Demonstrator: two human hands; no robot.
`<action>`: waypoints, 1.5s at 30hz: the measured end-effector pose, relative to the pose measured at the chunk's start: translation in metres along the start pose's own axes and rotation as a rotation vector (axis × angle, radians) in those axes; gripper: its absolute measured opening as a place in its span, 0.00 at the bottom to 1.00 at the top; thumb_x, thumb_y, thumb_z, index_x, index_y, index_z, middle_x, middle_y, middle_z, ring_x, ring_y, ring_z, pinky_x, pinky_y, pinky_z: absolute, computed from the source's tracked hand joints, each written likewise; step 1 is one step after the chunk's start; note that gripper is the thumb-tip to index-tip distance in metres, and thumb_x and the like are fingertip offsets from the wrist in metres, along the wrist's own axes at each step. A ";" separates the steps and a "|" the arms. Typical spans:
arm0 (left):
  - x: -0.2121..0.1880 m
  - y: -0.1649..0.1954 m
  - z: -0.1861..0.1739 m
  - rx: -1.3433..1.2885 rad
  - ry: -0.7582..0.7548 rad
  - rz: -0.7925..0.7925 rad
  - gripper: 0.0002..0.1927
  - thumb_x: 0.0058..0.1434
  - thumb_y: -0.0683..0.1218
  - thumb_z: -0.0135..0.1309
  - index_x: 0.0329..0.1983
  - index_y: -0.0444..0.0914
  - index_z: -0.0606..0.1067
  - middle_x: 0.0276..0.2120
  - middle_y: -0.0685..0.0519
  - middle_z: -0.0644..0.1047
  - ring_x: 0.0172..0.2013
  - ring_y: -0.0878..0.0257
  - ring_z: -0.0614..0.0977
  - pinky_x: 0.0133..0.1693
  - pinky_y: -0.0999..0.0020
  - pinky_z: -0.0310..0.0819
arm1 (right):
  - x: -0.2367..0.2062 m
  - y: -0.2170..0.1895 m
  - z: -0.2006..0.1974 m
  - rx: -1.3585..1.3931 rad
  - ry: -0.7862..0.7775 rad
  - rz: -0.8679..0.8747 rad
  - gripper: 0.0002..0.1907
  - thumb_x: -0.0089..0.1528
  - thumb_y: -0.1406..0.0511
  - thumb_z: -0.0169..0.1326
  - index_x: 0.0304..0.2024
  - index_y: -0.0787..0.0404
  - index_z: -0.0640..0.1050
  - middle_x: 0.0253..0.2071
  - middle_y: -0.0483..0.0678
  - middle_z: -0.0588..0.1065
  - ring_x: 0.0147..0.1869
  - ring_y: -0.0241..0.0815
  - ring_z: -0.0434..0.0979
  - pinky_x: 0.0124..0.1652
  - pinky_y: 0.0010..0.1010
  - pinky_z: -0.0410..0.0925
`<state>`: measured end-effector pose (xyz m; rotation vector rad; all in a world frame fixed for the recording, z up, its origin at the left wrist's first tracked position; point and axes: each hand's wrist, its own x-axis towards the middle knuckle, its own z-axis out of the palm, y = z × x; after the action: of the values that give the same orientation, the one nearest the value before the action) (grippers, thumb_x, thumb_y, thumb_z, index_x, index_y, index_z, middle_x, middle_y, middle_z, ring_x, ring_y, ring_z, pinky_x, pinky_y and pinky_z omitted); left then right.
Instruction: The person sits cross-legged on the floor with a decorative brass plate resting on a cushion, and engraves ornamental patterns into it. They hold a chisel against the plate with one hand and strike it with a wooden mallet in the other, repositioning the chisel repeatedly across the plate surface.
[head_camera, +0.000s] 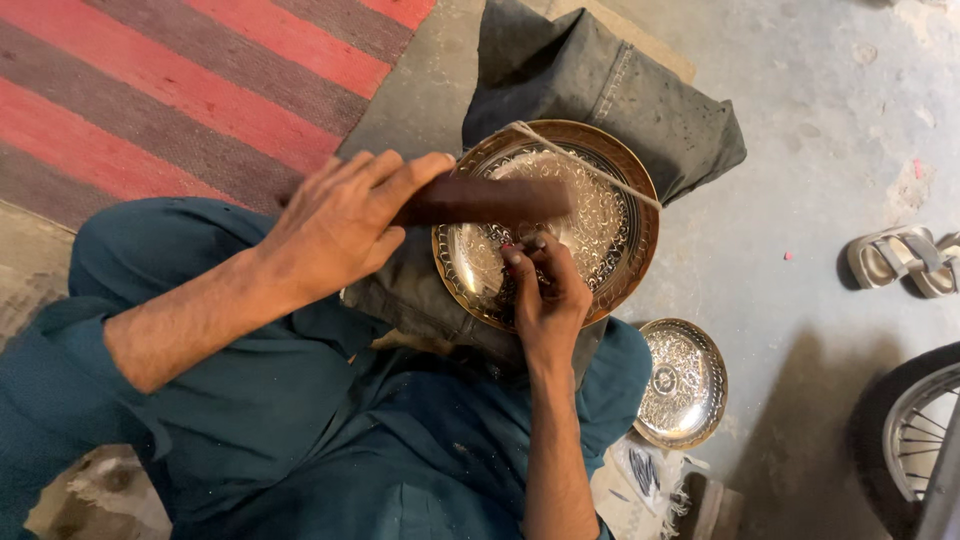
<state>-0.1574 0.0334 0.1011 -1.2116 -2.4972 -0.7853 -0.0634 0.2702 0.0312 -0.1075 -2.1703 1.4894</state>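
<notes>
A round brass plate (610, 215) with engraved silver patterning rests tilted on a dark folded cloth (600, 80) over my lap. A pale cord (600, 172) runs across its upper rim. My left hand (335, 225) grips a dark brown wooden stick (485, 200), held level just above the plate's middle. My right hand (545, 290) pinches a small punch-like tool, mostly hidden by the fingers, with its tip against the plate's surface near the lower middle.
A smaller engraved metal dish (683, 383) lies on the concrete floor by my right knee. A pair of sandals (905, 260) and part of a wheel (915, 430) are at the right. A red and grey striped rug (170, 90) covers the upper left.
</notes>
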 end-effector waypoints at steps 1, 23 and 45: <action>-0.001 0.000 0.000 0.191 -0.027 0.022 0.35 0.59 0.40 0.56 0.72 0.44 0.65 0.40 0.50 0.73 0.40 0.55 0.76 0.45 0.54 0.70 | 0.000 0.000 -0.001 -0.015 -0.011 -0.004 0.11 0.67 0.73 0.56 0.53 0.67 0.77 0.41 0.49 0.83 0.45 0.34 0.83 0.44 0.25 0.76; 0.001 -0.001 -0.001 0.123 -0.015 -0.016 0.33 0.60 0.38 0.54 0.71 0.45 0.68 0.44 0.51 0.71 0.44 0.57 0.75 0.46 0.59 0.65 | 0.000 0.000 -0.004 -0.061 -0.035 -0.063 0.11 0.68 0.73 0.57 0.53 0.66 0.78 0.39 0.48 0.82 0.43 0.32 0.82 0.43 0.23 0.74; -0.145 0.071 0.043 -0.513 -0.174 -0.700 0.44 0.51 0.51 0.67 0.67 0.34 0.60 0.59 0.38 0.70 0.58 0.43 0.73 0.56 0.52 0.66 | -0.019 0.020 -0.054 0.600 0.416 0.095 0.09 0.72 0.69 0.52 0.54 0.63 0.69 0.45 0.53 0.78 0.50 0.45 0.82 0.49 0.33 0.77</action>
<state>-0.0112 0.0002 0.0264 -0.4885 -3.0002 -1.6221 -0.0270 0.3180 0.0217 -0.2841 -1.3543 1.9079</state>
